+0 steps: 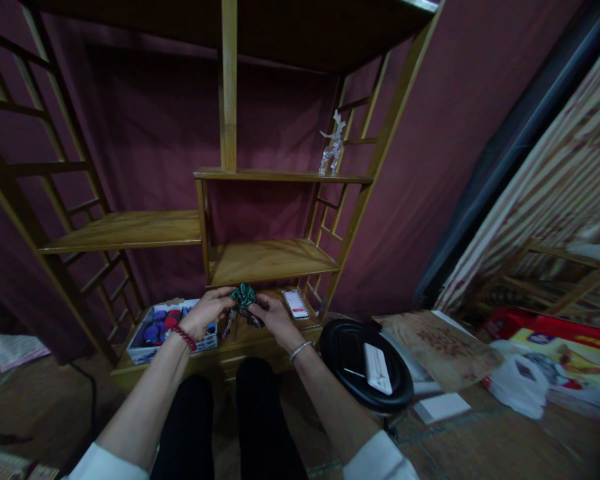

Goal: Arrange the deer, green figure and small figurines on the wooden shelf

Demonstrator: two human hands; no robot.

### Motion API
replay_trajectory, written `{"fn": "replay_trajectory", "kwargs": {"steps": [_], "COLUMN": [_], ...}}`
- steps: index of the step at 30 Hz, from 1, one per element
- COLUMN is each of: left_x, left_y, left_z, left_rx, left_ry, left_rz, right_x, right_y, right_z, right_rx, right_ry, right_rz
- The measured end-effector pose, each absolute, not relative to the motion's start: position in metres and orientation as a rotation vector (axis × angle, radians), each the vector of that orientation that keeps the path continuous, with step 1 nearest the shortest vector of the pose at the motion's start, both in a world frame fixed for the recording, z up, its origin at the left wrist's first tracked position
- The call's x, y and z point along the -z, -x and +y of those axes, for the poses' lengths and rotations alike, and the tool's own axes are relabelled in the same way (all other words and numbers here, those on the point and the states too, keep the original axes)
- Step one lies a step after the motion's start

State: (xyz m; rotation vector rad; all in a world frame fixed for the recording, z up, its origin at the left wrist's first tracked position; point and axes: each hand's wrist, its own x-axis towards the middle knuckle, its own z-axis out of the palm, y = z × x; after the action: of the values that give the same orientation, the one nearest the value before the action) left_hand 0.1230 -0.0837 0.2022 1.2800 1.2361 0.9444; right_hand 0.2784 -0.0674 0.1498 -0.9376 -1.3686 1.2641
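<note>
A shiny dark green scrunchie [243,294] is held between my two hands, above the low bottom shelf. My left hand [211,311], with a red bead bracelet at the wrist, pinches its left side. From the right, my right hand [276,320] grips its lower edge with thumb and fingers. Just below lies a dark patterned piece of fabric [253,321]; whether it touches my fingers I cannot tell. To the left stands a box [136,350] holding several blue, purple and red rolled or bunched items. A phone [297,305] lies to the right of my hands.
The wooden shelf unit [280,260] rises in front, with a clear deer figurine [333,145] on a higher shelf. At right, a black round stool [340,340] bears a white device [377,369]. Beyond it are a white plastic bag [519,383] and a flat board [437,343].
</note>
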Motion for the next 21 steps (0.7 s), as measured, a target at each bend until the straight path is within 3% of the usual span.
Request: {"fn": "replay_trajectory", "kwargs": {"steps": [21], "left_x": [-0.2], "left_y": [-0.125], "left_z": [-0.079], "left_rx": [-1.018], "left_ry": [-1.389], "left_rz": [1.107], "right_x": [-0.163], "right_y": [-0.295], "right_z": [-0.065], "right_rx": [-1.334], "right_ry": [0.901], "right_rz": [-1.32]}}
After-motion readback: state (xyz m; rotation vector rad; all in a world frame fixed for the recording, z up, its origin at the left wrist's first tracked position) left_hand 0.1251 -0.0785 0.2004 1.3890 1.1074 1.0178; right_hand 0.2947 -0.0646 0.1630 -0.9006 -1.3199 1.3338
